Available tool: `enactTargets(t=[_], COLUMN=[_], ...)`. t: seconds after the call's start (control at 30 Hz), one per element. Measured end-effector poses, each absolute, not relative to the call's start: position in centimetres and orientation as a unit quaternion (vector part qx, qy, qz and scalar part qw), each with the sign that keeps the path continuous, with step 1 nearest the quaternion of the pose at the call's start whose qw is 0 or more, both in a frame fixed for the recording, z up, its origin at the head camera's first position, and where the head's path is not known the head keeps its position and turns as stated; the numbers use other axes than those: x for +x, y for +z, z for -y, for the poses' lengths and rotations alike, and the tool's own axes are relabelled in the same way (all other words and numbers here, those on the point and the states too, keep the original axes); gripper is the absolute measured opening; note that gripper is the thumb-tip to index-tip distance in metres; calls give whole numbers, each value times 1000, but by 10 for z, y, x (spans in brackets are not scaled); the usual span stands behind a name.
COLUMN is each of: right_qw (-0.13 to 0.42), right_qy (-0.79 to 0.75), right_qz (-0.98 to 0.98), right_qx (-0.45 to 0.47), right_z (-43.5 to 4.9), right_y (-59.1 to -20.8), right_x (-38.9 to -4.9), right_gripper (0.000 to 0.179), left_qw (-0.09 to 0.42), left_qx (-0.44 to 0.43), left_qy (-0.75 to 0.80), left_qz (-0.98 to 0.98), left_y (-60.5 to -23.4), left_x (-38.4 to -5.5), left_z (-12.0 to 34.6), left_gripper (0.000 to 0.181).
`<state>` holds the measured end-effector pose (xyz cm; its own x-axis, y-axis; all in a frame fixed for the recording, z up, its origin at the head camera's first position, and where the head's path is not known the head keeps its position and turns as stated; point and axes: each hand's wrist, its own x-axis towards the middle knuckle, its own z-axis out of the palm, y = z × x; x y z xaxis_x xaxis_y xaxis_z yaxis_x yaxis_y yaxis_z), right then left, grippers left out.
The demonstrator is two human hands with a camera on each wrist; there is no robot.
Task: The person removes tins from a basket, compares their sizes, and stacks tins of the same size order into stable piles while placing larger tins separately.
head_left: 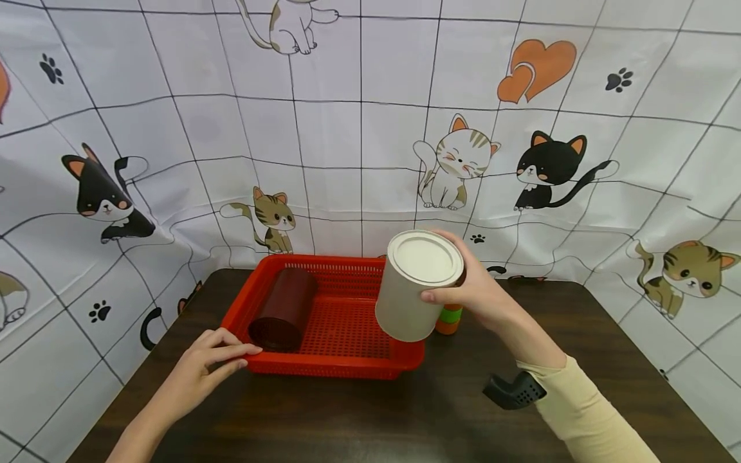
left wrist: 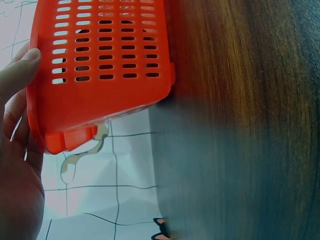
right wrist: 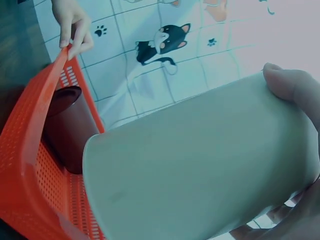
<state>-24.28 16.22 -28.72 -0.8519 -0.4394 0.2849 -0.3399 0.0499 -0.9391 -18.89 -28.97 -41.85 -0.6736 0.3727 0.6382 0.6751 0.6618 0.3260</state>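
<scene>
My right hand (head_left: 471, 283) grips a cream cylindrical canister (head_left: 410, 308) near its lidded end, thumb on one side and fingers round the other. The canister is tilted above the right side of a red plastic basket (head_left: 324, 366). At the basket's near left corner, my left hand (head_left: 211, 363) pinches the rim; in the left wrist view its thumb lies on the outer side of the basket wall (left wrist: 100, 95). A dark brown cylinder (head_left: 285, 308) lies on its side in the left part of the basket, also visible in the right wrist view.
Partly hidden behind the canister, an orange and green object (head_left: 449, 317) stands on the dark wooden table (head_left: 324, 418) to the right of the basket. A white sheet (head_left: 359, 128) with a grid and cartoon cats hangs behind and beside the table.
</scene>
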Motion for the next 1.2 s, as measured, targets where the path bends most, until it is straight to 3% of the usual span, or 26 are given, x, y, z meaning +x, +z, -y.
enactTargets(t=[0.4, 0.57, 1.2], right_qw=[-43, -52, -58], right_qy=[-574, -544, -509], right_qz=[-787, -815, -845], right_qx=[-222, -191, -154], right_z=[-215, -233, -309], right_y=[-301, -304, -338], right_x=[-205, -197, -213], right_gripper=[92, 90, 80], left_qw=[265, 269, 274], left_qx=[-300, -297, -305], left_qy=[-281, -279, -278], left_qz=[872, 873, 869], left_y=[-417, -418, -421], left_x=[-190, -189, -191], left_z=[289, 289, 290], left_gripper=[48, 49, 49])
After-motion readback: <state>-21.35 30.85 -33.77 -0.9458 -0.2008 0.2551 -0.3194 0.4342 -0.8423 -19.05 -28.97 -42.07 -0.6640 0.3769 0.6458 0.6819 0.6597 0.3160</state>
